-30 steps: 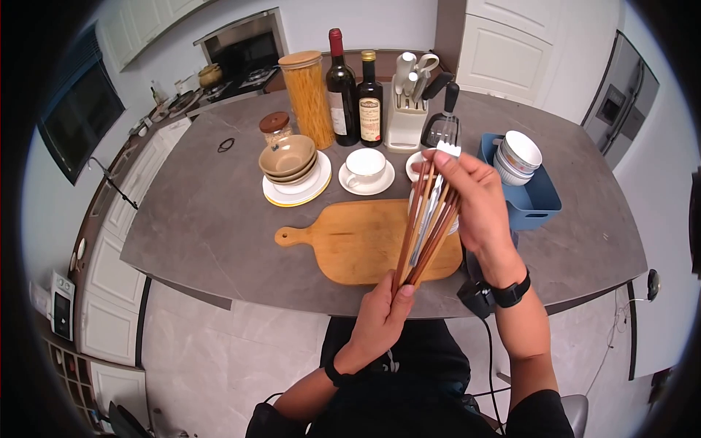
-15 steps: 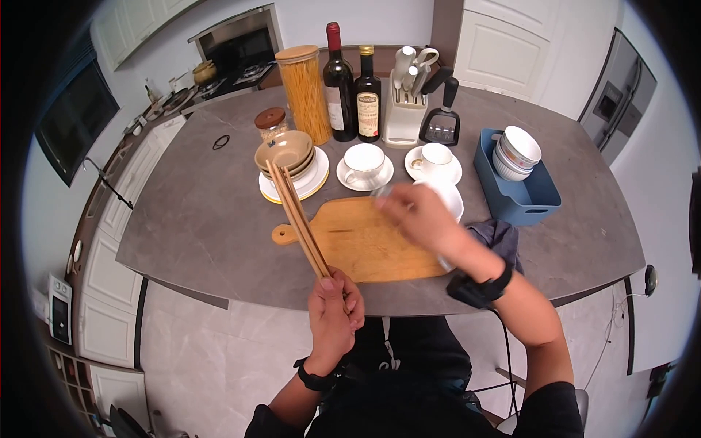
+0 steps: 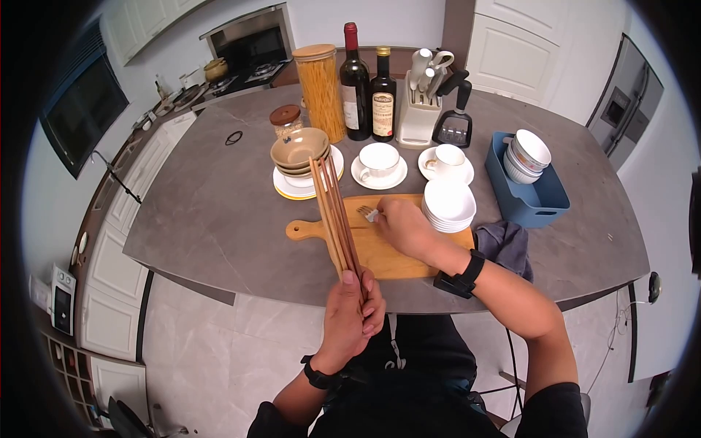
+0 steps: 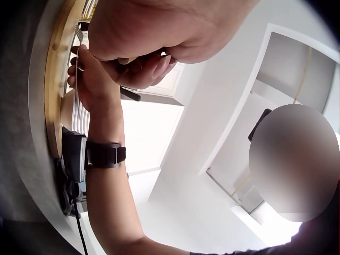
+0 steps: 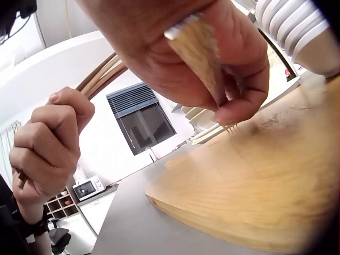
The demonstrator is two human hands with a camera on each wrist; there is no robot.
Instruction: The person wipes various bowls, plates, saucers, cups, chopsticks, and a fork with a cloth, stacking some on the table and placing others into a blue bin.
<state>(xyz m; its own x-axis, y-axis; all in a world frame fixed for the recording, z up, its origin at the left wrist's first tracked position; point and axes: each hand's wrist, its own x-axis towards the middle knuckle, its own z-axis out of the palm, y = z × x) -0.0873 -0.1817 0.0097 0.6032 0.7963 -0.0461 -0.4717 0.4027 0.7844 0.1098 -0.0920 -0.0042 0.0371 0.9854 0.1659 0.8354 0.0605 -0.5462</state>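
A bundle of wooden chopsticks (image 3: 337, 219) is gripped near its lower end by my left hand (image 3: 352, 314), the long ends pointing up and away over the board's handle. My right hand (image 3: 410, 230) pinches a silver fork (image 3: 368, 212) low over the wooden cutting board (image 3: 394, 255). In the right wrist view the fork's handle (image 5: 199, 56) runs past my right hand (image 5: 234, 69), its tines at the board's surface; contact is hard to tell. My left hand (image 5: 50, 143) shows there closed round the chopsticks (image 5: 101, 77).
White bowls (image 3: 448, 204) are stacked at the board's right end, beside a dark cloth (image 3: 504, 247). A blue bin (image 3: 527, 197) holds more bowls. Behind stand two cups on saucers, brown bowls (image 3: 298, 150) on plates, bottles, a pasta jar (image 3: 320, 95) and a knife block (image 3: 418, 117).
The fork and the chopsticks, earlier together between both hands, are now apart. The left hand tilted the chopsticks to the left; the right hand moved left and down to the board with the fork.
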